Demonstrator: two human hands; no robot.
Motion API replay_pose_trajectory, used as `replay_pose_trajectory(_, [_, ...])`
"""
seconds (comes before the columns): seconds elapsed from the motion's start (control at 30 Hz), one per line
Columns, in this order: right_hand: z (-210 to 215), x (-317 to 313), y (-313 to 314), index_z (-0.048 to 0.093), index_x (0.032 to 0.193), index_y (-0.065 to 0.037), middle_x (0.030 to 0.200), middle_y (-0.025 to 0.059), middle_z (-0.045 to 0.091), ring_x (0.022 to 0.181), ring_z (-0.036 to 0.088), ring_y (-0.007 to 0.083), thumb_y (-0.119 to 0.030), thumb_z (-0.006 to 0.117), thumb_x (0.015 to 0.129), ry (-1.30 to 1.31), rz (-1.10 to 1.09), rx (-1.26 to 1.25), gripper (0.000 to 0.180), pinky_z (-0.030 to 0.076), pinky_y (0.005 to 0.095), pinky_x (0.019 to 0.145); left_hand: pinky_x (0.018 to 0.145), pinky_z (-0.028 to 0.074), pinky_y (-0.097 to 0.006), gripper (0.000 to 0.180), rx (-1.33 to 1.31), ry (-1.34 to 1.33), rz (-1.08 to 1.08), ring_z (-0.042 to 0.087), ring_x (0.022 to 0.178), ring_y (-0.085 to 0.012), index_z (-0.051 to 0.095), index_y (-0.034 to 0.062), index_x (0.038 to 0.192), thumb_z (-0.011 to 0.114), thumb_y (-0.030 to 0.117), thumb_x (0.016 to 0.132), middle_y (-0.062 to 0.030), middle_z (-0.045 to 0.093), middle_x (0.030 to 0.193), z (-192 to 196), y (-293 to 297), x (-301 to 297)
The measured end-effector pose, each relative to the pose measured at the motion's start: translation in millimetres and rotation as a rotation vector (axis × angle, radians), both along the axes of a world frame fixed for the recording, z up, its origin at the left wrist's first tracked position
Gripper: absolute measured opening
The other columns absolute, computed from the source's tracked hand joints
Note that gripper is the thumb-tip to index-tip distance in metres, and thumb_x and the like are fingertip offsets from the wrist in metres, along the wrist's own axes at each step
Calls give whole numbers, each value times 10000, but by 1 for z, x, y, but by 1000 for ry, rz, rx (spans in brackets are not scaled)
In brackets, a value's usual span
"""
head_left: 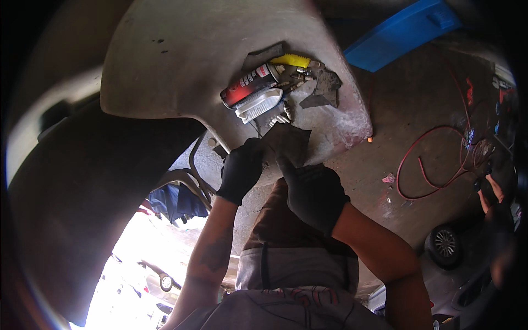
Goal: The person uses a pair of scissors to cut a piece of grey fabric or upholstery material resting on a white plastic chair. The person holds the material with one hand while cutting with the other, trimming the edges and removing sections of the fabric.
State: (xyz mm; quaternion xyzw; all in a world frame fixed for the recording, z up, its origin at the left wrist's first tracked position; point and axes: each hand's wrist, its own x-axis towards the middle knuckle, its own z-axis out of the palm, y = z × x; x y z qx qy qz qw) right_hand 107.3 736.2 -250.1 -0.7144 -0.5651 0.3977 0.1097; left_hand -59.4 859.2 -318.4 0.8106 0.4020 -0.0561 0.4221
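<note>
Both my hands wear black gloves. My left hand (242, 169) pinches the left edge of a dark grey abrasive-looking sheet (291, 142). My right hand (313, 195) grips the same sheet from below, with fingers pressed against its lower edge. The sheet lies at the near rim of a pale rounded panel (181, 60). Just beyond the sheet on the panel lie a red spray can (248, 85), a white brush (259, 104), a yellow object (290, 59), several small metal plugs (294, 82) and torn dark sheet pieces (325, 88).
A big dark curved panel (82, 198) fills the left. A blue cloth (176, 201) hangs below the pale panel. On the concrete floor at right lie a red hose (423, 165), a blue board (401, 33) and a wheel (444, 242). Another person's hand (492, 192) is at far right.
</note>
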Motion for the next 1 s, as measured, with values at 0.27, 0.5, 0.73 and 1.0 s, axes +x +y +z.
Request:
replay_pose_trajectory(0.27, [9,8,8,563,1274,-24,713,136,672,648,673,316,-117,586,823,34,-13,-45,461,527,448,620,626,538,-468,147,117,188,-142,675,756,-369,642,125,992,557,125,872,-134,686,854,-1,-10,8])
replay_pose_trajectory(0.5, [-8,10,26,628,1126,-46,808,146,693,704,683,325,-127,556,842,-5,-14,37,304,544,458,647,599,544,-432,238,189,112,-171,684,719,-326,660,130,1052,574,97,833,-109,682,839,3,-22,8])
replay_pose_trajectory(0.73, [-32,7,28,648,1033,-65,824,146,699,732,693,319,-124,551,849,-5,40,-83,216,558,448,673,586,536,-436,143,175,143,-102,683,713,-326,663,136,966,590,144,843,-108,682,803,9,-29,18])
replay_pose_trajectory(1.0, [7,29,3,656,1042,-35,758,146,687,716,689,318,-120,589,832,19,70,-188,237,537,459,647,600,534,-452,139,148,115,-91,685,716,-326,660,142,954,582,135,839,-114,678,783,0,-33,26])
